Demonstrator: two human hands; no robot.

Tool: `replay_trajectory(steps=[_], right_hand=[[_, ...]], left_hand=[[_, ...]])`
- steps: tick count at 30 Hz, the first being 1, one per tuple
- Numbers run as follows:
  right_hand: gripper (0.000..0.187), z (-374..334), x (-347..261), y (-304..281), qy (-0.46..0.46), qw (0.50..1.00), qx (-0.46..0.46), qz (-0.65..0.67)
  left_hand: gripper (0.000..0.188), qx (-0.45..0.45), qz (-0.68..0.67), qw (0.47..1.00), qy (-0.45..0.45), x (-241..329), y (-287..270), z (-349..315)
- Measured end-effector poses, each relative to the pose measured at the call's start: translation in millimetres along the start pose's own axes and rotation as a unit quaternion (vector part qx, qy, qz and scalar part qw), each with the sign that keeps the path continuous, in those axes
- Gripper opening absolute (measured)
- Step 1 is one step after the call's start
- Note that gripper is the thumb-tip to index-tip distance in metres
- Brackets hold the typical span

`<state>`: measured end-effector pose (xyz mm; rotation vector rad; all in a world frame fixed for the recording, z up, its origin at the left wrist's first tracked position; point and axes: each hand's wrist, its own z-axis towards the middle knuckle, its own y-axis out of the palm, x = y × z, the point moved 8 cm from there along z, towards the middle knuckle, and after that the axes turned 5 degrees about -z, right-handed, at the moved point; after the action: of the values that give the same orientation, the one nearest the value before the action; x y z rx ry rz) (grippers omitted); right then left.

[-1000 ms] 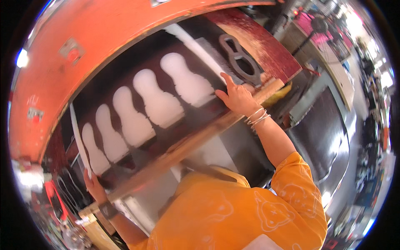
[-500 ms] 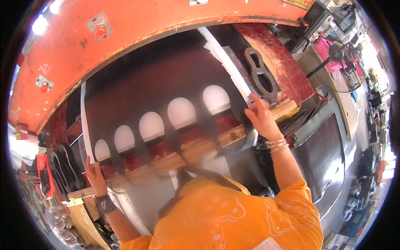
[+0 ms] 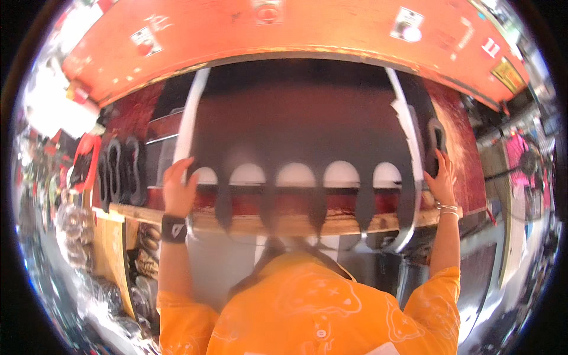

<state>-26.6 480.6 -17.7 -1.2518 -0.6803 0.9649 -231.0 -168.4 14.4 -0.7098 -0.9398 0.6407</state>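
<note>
A large dark sheet [image 3: 296, 112] lies before me, with white strips along its left and right sides. Several rounded cutouts run along its near edge, and narrow dark tongues hang between them. My left hand [image 3: 179, 186] rests at the sheet's left edge, thumb apart from the fingers, and grips nothing that I can see. On the right, my right hand [image 3: 441, 180] has thumb and index finger around the near end of a sole-shaped cutting die [image 3: 436, 131]. The hand covers part of that die. Motion blurs the hands slightly.
An orange machine beam [image 3: 331, 29] with buttons spans the far side. Dark sole-shaped dies [image 3: 124, 171] stand at the left. A wooden rail [image 3: 236, 223] edges the red bed. A pink fan [image 3: 520, 160] is at the right.
The view has swung round, so the sheet now faces me squarely. My right hand has moved from the sheet's right edge to the die; my left hand sits farther up the left edge.
</note>
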Motion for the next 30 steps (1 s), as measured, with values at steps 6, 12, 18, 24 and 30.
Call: replay_trajectory(steps=[6,12,18,24,30], right_hand=[[0.076,33.3,19.3,15.7,-0.031,0.992,-0.001,0.125],[0.073,32.7,-35.5,-40.2,0.091,0.841,-0.032,0.532],[0.092,15.3,-249.8,-104.1,-0.032,0.797,-0.083,0.597],[0.068,10.1,-439.4,-59.4,-0.133,0.823,-0.177,0.524],[0.066,17.6,-548.9,-35.7,-0.283,0.914,-0.055,0.286]], left_hand=[[0.032,-0.081,-0.009,0.996,0.034,9.2,4.9,22.8],[0.033,-0.102,-0.051,0.988,0.103,1.1,8.8,31.4],[0.032,-0.093,-0.114,0.978,0.149,-2.1,10.2,34.8],[0.031,-0.066,-0.096,0.982,0.146,-2.0,4.2,35.0],[0.025,-0.048,-0.143,0.981,0.124,-10.9,0.4,40.3]])
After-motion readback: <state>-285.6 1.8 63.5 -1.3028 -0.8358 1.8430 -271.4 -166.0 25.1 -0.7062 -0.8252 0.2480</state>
